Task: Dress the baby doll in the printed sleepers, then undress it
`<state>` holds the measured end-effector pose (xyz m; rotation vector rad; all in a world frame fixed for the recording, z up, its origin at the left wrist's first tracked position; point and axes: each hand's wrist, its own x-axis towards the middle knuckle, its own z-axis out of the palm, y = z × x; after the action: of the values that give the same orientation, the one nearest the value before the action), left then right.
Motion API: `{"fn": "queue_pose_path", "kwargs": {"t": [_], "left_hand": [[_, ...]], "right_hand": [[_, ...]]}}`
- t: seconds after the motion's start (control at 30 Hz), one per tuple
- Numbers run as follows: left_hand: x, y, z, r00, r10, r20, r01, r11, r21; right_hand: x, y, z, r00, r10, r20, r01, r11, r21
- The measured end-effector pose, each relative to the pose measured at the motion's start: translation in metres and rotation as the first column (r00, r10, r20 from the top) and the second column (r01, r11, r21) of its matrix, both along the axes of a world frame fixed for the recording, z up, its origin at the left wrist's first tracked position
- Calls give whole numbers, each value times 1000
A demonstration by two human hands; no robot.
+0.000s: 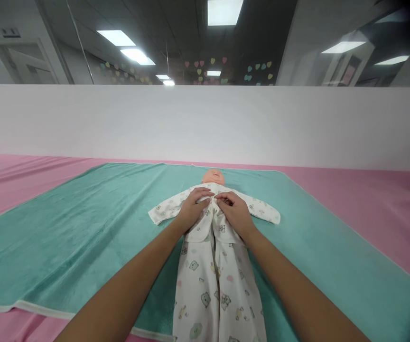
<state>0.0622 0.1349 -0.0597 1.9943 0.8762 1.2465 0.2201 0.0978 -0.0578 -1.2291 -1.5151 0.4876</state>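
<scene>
A baby doll [213, 176] lies on its back, its head pointing away from me. It wears a white patterned baby top [198, 232], with both sleeves stretched out to the sides. Matching white trousers [200, 294] printed with small animals reach toward me. At the chest, my left hand [196, 206] pinches one front edge of the top between thumb and fingers. Opposite it, my right hand [235, 209] is closed on the other edge, fingertips nearly meeting the left ones. Below my hands the top's front parts. Any fastener between the fingertips is too small to make out.
A teal blanket [94, 237] with a pale border lies under the doll, wrinkled on the left. Pink cloth [368, 204] covers the surface around it. Behind rises a low white wall [205, 123] with a glass or mirror panel [191, 47] above, showing ceiling lights and heart stickers.
</scene>
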Motion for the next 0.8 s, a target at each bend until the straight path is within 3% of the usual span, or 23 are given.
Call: {"fn": "queue_pose_path", "kwargs": {"t": [0.4,0.8], "left_hand": [[-2,2,1,1000,12,6,-12,997,-77],[-1,0,2,1000,5,-9,-6,997,-81]], "right_hand": [[1,0,0,993,-30,111,26,999,38],[-2,-3,-1,997,-42,61,41,999,8]]}}
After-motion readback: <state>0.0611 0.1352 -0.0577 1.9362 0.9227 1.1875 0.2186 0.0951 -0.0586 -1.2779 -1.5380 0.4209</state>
